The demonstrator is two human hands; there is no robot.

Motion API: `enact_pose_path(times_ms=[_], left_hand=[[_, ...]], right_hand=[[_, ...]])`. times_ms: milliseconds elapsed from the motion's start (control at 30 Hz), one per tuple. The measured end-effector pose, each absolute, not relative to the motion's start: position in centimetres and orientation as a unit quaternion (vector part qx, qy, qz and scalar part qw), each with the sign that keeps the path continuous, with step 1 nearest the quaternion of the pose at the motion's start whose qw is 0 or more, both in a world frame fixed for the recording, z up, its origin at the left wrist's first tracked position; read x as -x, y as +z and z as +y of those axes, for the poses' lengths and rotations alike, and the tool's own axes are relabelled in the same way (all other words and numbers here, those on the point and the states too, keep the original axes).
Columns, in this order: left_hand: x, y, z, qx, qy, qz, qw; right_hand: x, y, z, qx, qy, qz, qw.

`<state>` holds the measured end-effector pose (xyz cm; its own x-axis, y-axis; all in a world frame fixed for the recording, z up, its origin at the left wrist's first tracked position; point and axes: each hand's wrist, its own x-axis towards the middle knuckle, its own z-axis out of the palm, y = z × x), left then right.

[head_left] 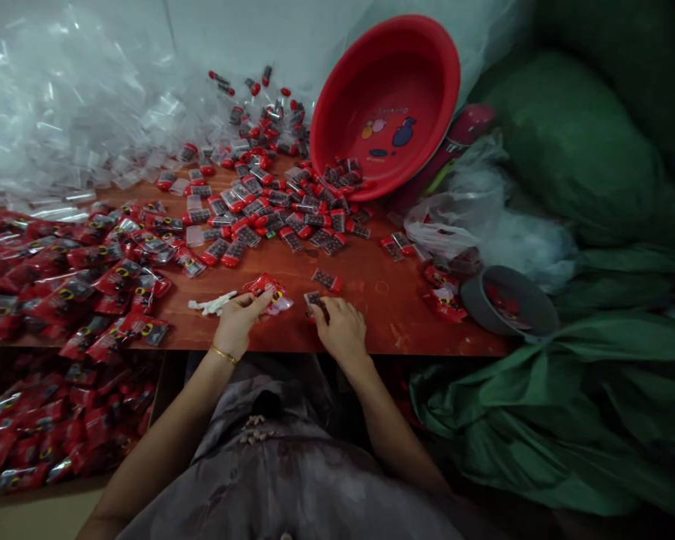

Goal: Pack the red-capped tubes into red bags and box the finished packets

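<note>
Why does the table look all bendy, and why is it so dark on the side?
Head view: the wide lens bows the table edge and tilts the red basin; light falls brightest on the clear plastic at the top left, while the green sacks at the right sit in shadow; edges look soft.

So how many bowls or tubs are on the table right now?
2. A red basin tipped on its side at the back, and a small grey bowl at the right edge. Others may be hidden under the bags.
</note>
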<state>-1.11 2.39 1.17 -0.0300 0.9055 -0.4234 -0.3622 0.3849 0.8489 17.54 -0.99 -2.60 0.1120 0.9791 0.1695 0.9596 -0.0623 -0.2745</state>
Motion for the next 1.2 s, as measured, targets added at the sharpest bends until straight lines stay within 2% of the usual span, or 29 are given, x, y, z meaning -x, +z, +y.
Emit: enact_pose_path(times_ms=[133,333,500,733,967,1200], left_hand=[[1.2,1.4,2.2,-0.211,0.444,0.524,0.696],[1.8,1.4,2.0,-0.203,0.411,0.521,0.72],[2.1,1.1,1.7,-0.191,0.415,0.538,0.708],[2.2,1.0,1.7,-0.184,0.423,0.531,0.711],[1.7,1.0,1.3,-0.201,0.401,0.532,0.718],[1.6,1.6,0.8,-0.26,0.407,0.534,0.694]], right_hand=[[-18.8,-1.6,-1.1,0.667,0.037,-0.731,0.144],[-20.2,-0.4,0.9,0.42,0.102,-0.9,0.06],[-19.8,-0.5,1.0,0.39,0.143,-0.907,0.063],[-20.7,-1.2,-0.8,0.514,0.18,-0.83,0.122],[-19.2,-0.6,-4.5,0.518,0.209,-0.753,0.349],[-17.8,-0.3,-4.3,0.507,0.203,-0.758,0.356]])
